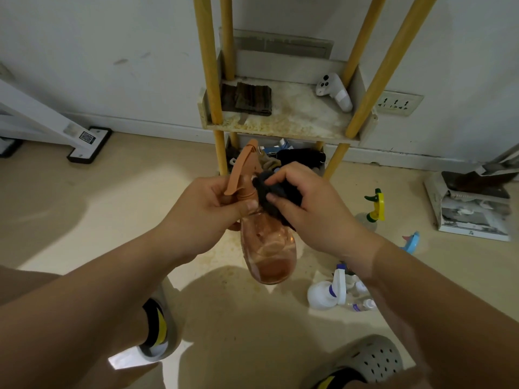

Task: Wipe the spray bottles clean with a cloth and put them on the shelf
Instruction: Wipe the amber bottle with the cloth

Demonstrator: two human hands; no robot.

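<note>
An orange see-through spray bottle (268,254) hangs in the air in front of me, its orange trigger head pointing up. My left hand (207,209) grips the bottle's neck just below the trigger. My right hand (306,203) holds a dark cloth (276,199) bunched against the right side of the neck. The shelf (280,124) with yellow posts stands ahead against the wall. On the floor at the right lie a yellow-and-green spray bottle (372,210), a blue one (411,242) and a white one with a blue band (327,293).
A folded brown cloth (248,99) and a white controller-like device (334,91) lie on the shelf's tier. The lower tier holds dark clutter (292,157). A white box (471,206) sits on the floor at right, a white frame foot (88,144) at left. My sandalled feet are below.
</note>
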